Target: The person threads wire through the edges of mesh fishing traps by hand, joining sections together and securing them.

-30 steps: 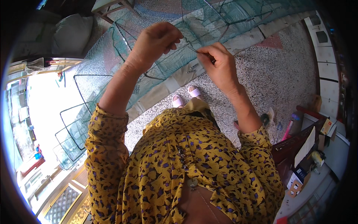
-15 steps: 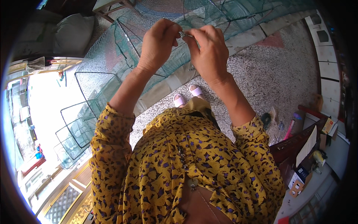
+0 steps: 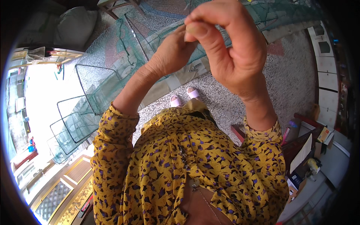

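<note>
Near the top centre, my right hand [image 3: 238, 52] is raised close to the camera, thumb and index finger pinched together; what lies between them is too hidden to tell. Just behind and left of it, my left hand [image 3: 172, 54] has curled fingers, partly covered by the right one, with their contents out of sight. Beyond both lies a long green mesh net [image 3: 108, 45] with dark rectangular wire frames [image 3: 95, 66], stretched diagonally along a beige cloth strip [image 3: 157, 94]. Small metal pieces [image 3: 194, 68] rest on the strip.
Pink slippers [image 3: 175, 101] are on my feet on speckled flooring [image 3: 285, 75]. A wooden stool [image 3: 108, 5] and pale sack [image 3: 75, 26] stand at upper left. Dark red furniture with boxes [image 3: 324, 135] is at lower right, white cabinets [image 3: 326, 63] at far right.
My right hand has risen toward the camera, now overlapping my left hand's fingers. A small silvery thing visible between the hands half a second ago is now hidden.
</note>
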### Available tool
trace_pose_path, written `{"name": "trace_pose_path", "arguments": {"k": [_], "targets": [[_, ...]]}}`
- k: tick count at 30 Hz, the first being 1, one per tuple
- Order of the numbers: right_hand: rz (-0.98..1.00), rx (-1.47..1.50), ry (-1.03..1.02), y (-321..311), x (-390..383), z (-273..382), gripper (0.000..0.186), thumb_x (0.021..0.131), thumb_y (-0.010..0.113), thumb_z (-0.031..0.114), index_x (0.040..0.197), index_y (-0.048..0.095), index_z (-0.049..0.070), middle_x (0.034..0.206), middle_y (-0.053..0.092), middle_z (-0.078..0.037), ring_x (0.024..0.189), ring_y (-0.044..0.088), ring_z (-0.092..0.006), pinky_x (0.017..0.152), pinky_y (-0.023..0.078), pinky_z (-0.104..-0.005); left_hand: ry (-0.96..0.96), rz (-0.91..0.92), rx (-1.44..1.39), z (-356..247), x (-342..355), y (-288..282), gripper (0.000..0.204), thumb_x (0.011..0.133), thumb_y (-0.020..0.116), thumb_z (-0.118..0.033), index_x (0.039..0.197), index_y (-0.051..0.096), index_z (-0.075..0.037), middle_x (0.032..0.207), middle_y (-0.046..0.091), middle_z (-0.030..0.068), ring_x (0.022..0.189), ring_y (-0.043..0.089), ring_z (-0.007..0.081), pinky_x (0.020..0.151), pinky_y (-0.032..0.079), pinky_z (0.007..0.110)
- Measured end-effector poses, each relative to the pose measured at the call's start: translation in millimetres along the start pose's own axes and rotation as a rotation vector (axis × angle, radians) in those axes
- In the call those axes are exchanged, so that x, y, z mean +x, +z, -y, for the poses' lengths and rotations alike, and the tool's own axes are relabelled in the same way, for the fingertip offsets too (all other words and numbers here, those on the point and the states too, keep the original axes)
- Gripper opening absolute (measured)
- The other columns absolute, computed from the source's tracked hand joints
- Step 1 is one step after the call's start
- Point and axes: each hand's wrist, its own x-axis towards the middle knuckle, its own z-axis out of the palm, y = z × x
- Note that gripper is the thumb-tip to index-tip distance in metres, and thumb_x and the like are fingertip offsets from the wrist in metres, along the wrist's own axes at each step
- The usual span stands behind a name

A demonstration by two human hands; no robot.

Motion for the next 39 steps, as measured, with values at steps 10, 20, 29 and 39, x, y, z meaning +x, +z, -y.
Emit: {"name": "trace_pose_path", "arguments": {"k": [10, 20, 29, 39], "targets": [[0.147, 0.11, 0.552, 7, -64, -50, 0.006, 0.084, 0.064, 0.011, 0.085, 0.062, 0.006, 0.079, 0.054, -0.006, 0.067, 0.056, -0.0153, 0.058, 0.048, -0.0279, 0.039, -0.083, -0.266, -41, -13, -22, 0.015, 0.088, 0.059, -0.006, 0.1, 0.061, 0.003, 0.097, 0.052, 0.0073, 0.089, 0.058, 0.0161, 0.079, 0.047, 0.027], [0.373, 0.331, 0.788, -1, -54, -35, 0.035, 0.086, 0.065, 0.034, 0.069, 0.057, 0.004, 0.056, 0.056, -0.004, 0.052, 0.051, -0.011, 0.048, 0.042, -0.0292, 0.075, -0.412, 0.052, -56, -42, -1, 0.025, 0.078, 0.06, 0.006, 0.103, 0.057, 0.0, 0.087, 0.054, 0.0087, 0.071, 0.053, 0.0172, 0.065, 0.044, 0.027], [0.488, 0.352, 0.571, 27, -15, -15, 0.03, 0.081, 0.07, 0.029, 0.075, 0.061, 0.001, 0.061, 0.061, -0.007, 0.052, 0.056, -0.0142, 0.049, 0.044, -0.0288, -0.378, -0.198, -0.026, 66, -143, 66, 0.011, 0.086, 0.056, -0.009, 0.095, 0.06, -0.005, 0.086, 0.06, 0.0146, 0.074, 0.06, 0.03, 0.063, 0.048, 0.035], [0.481, 0.292, 0.422, 41, -8, -2, 0.019, 0.081, 0.07, 0.022, 0.081, 0.065, 0.003, 0.067, 0.064, -0.005, 0.059, 0.06, -0.0121, 0.052, 0.045, -0.0246, -0.574, -0.312, 0.33, 140, -148, 97, 0.015, 0.083, 0.054, -0.015, 0.096, 0.059, -0.01, 0.1, 0.056, 0.0124, 0.091, 0.057, 0.0355, 0.073, 0.047, 0.044]]}}
